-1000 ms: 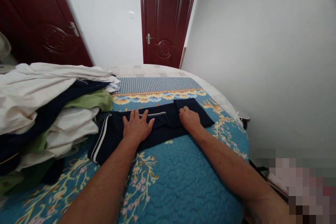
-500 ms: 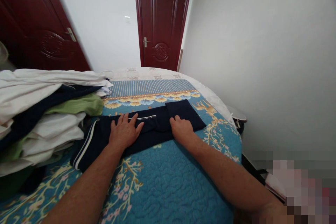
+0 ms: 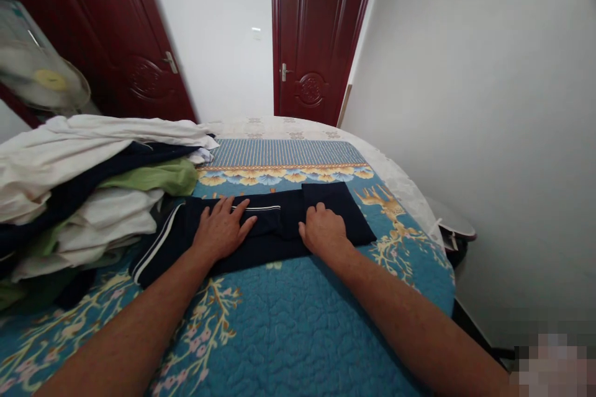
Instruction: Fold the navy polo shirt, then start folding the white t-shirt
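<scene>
A dark navy garment with white side stripes lies folded in a long strip across a blue floral quilt. My left hand lies flat on its middle, fingers stretched out and spread. Further right, my right hand rests on the same garment with its fingers curled down onto the cloth; a pinch or grip is not visible. A folded end of the garment sticks out beyond my right hand.
A heap of white, green and navy clothes fills the bed's left side. A fan stands behind it. Two dark red doors and a white wall close off the far and right sides.
Both hands have drawn a little closer together on the garment. The camera view has swung, bringing the fan into sight at the left.
</scene>
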A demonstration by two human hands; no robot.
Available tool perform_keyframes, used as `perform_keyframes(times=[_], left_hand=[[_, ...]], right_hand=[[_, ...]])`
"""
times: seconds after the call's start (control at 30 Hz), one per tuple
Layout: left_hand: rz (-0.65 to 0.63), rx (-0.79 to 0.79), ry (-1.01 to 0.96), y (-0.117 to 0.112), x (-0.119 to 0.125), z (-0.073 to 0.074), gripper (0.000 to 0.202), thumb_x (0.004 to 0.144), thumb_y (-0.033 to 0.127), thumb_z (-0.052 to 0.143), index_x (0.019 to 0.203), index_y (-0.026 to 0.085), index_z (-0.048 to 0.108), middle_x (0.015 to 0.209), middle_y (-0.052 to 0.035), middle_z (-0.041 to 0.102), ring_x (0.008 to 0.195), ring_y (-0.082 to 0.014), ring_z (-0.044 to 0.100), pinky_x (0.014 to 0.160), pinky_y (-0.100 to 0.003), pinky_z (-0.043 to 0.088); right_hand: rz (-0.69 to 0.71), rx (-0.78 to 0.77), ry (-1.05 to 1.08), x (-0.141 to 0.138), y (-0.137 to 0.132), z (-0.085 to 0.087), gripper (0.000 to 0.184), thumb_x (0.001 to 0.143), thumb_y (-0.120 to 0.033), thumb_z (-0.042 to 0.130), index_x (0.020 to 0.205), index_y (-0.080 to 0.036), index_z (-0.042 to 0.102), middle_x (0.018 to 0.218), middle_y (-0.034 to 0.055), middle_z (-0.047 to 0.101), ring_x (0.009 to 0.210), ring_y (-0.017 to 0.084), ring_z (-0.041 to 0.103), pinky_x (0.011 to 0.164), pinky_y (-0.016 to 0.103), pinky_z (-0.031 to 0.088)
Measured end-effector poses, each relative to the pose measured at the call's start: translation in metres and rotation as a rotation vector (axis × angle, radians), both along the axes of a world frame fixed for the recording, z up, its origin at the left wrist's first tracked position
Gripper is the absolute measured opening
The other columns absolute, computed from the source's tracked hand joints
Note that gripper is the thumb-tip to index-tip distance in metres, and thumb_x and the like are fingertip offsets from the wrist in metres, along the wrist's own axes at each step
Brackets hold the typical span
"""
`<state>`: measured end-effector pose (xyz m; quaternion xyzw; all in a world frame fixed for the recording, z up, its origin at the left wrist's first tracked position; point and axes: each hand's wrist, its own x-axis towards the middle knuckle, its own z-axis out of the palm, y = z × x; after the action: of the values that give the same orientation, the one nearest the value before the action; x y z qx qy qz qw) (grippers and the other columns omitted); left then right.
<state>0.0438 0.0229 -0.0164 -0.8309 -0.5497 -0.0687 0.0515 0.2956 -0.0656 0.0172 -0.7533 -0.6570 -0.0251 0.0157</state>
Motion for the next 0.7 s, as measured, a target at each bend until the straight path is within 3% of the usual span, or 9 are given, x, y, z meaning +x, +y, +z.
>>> perform_keyframes(times=[0.13, 0.27, 0.53, 0.7], left_hand=[[0.006, 0.004, 0.007, -0.001, 0.001, 0.0, 0.067, 0.106, 0.063, 0.033, 0.16, 0.027, 0.049, 0.165, -0.0169, 0.046, 0.156, -0.0378, 0.035, 0.121, -0.06, 0.031], [0.005, 0.022, 0.022, 0.0, 0.001, -0.001, 0.067, 0.106, 0.063, 0.033, 0.16, 0.027, 0.05, 0.164, -0.0176, 0.047, 0.155, -0.038, 0.036, 0.119, -0.06, 0.033], [-0.015, 0.048, -0.005, 0.004, -0.002, -0.006, 0.067, 0.105, 0.064, 0.033, 0.159, 0.028, 0.051, 0.162, -0.0177, 0.049, 0.153, -0.0396, 0.039, 0.118, -0.063, 0.033], [-0.023, 0.061, -0.005, 0.006, -0.003, -0.008, 0.068, 0.105, 0.064, 0.032, 0.159, 0.028, 0.052, 0.161, -0.0182, 0.05, 0.152, -0.0405, 0.039, 0.116, -0.063, 0.035]], right_hand=[[-0.002, -0.028, -0.018, 0.002, 0.011, -0.008, 0.03, 0.103, -0.022, 0.043, 0.115, -0.013, 0.069, 0.119, 0.0231, 0.065, 0.099, 0.031, 0.074, 0.079, 0.042, 0.06], [0.022, -0.049, -0.04, 0.014, 0.012, -0.006, 0.03, 0.103, -0.017, 0.041, 0.115, -0.013, 0.069, 0.117, 0.0207, 0.065, 0.095, 0.028, 0.075, 0.076, 0.038, 0.061], [0.11, 0.029, -0.057, 0.009, -0.005, -0.003, 0.025, 0.104, -0.022, 0.047, 0.111, -0.016, 0.07, 0.114, 0.0147, 0.067, 0.095, 0.025, 0.073, 0.076, 0.034, 0.059], [0.11, 0.176, 0.042, 0.022, -0.004, -0.003, 0.042, 0.108, -0.049, 0.046, 0.109, -0.018, 0.074, 0.112, 0.0139, 0.07, 0.102, 0.027, 0.07, 0.089, 0.038, 0.057]])
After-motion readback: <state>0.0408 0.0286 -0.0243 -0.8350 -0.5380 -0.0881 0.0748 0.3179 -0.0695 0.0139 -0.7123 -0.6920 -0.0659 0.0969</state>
